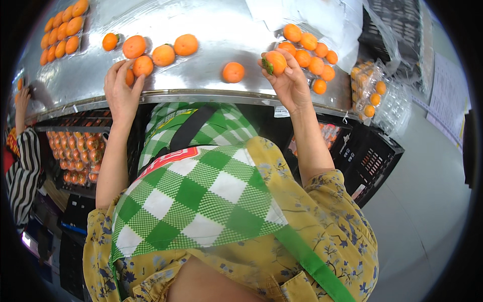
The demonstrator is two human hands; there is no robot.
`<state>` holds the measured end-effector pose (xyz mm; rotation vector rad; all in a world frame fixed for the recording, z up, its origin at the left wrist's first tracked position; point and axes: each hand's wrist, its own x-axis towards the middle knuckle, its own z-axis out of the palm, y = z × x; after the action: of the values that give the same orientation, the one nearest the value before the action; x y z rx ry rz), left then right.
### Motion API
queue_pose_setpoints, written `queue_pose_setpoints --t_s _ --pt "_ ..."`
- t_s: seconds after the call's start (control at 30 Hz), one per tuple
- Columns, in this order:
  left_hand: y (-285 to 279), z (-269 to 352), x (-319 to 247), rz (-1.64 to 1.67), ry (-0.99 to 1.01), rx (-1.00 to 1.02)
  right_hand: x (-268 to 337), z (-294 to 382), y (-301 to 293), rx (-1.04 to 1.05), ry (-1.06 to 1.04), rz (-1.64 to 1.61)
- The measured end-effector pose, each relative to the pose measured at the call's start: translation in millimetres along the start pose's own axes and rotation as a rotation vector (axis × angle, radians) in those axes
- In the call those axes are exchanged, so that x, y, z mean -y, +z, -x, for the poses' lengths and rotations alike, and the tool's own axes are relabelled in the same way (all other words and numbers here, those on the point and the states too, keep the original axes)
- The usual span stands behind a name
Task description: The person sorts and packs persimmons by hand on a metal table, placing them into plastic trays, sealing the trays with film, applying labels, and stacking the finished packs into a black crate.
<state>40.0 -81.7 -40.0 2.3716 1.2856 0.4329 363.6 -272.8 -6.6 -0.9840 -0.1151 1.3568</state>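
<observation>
My right hand (288, 81) holds an orange persimmon (276, 62) by its sides, its green calyx turned left. Just beyond it, several persimmons (302, 58) sit in a clear plastic tray on the metal table (203, 81). A single persimmon (233, 72) lies on the table between my hands. My left hand (122, 85) is lowered over a persimmon (129, 77) at the near edge, its fingers curved around it; whether it grips the fruit is partly hidden. Touching or close to that hand is another persimmon (143, 66), and several more lie loose behind.
A filled tray of persimmons (62, 32) stands at the far left. Bagged persimmon packs and empty clear trays (392, 105) are at the right end. Black crates (369, 162) stand below the table. A co-worker's striped sleeve (28, 151) is at the left.
</observation>
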Motion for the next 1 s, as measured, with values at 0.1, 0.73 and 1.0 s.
queue_pose_setpoints --t_s 0.1,0.73,1.0 --pt "-0.8 -3.3 -1.3 0.010 -0.005 0.021 9.0 13.9 -20.8 -0.036 -0.067 0.093" --pt "-9.4 1.7 10.2 0.106 -0.032 0.061 32.9 58.1 -100.6 -0.500 -0.289 0.439" --pt "-12.1 7.1 21.4 -0.043 -0.015 0.098 32.9 57.9 -93.3 -0.542 -0.317 0.575"
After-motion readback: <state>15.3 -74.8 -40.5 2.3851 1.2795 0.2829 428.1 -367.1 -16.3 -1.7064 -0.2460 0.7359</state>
